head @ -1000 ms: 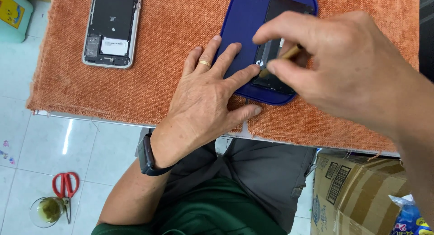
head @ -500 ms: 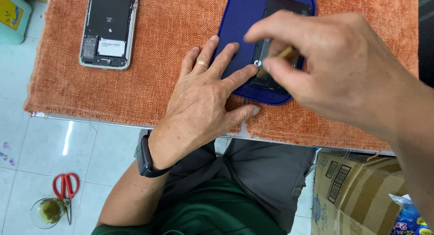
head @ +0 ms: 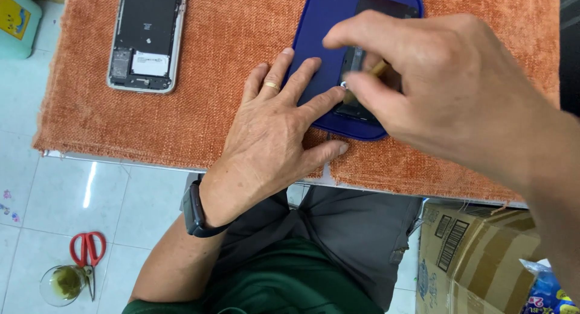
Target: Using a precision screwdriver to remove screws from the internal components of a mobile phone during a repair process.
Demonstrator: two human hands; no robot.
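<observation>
Your left hand (head: 275, 129) is lying flat, palm down, fingers fanned out across the orange cloth (head: 229, 42), and nothing is being gripped in it. You're wearing a gold ring (head: 272, 85) on one finger and a dark wristband (head: 194, 212) at the wrist, forearm running down and to the left toward your lap. The index and middle fingertips are reaching onto the blue mat (head: 326, 42), pressing it down, with the index tip sitting right beside the dark part (head: 362, 78) lying on that mat. Your thumb is splayed off to the right, resting near the cloth's front edge.

Your right hand (head: 447, 90) is coming in from the lower right, wrist raised, knuckles up, hovering over the mat's near end. Thumb and forefinger are pinching closed on a slim tan tool (head: 376, 68), and its tip is pointing down at the dark part, close to your left index finger. What exactly the tip is touching I can't tell, since your hand is covering most of it.

The dark part itself is sitting on the blue mat, near the mat's front rounded edge, largely hidden beneath your right hand.

Over at the far left of the cloth, an opened phone body (head: 147, 39) is lying face down, well apart from both hands. Down on the tiled floor, red scissors (head: 86, 250) are resting beside a small glass (head: 60, 284), and a cardboard box (head: 477, 253) is standing at lower right.
</observation>
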